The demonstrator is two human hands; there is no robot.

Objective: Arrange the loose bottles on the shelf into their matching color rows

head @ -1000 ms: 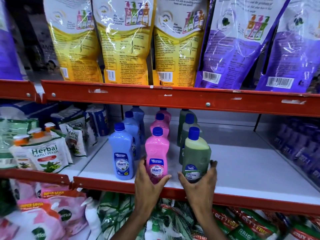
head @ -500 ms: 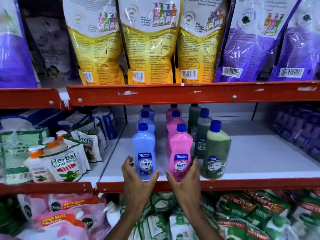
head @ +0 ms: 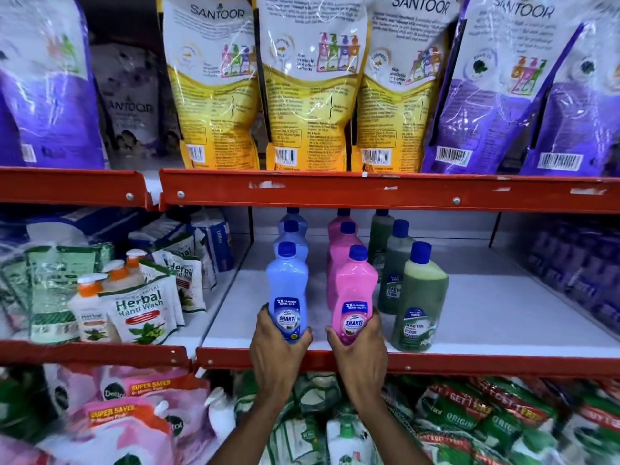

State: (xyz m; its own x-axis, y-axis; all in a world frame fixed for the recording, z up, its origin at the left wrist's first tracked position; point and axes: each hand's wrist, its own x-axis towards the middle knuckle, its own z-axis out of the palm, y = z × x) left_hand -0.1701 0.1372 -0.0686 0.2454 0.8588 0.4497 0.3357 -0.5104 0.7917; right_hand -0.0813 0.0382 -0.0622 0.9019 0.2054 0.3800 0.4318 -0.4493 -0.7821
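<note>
Fingers of the left hand wrap the blue bottle; the right hand clasps the pink bottle. Both bottles stand upright at the white shelf front, seemingly touching it, beside the green bottle

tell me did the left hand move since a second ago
Yes. The left hand went leftward: it was wrapped on the front pink bottle and now grips the front blue bottle, one row over along the red shelf edge.
</note>
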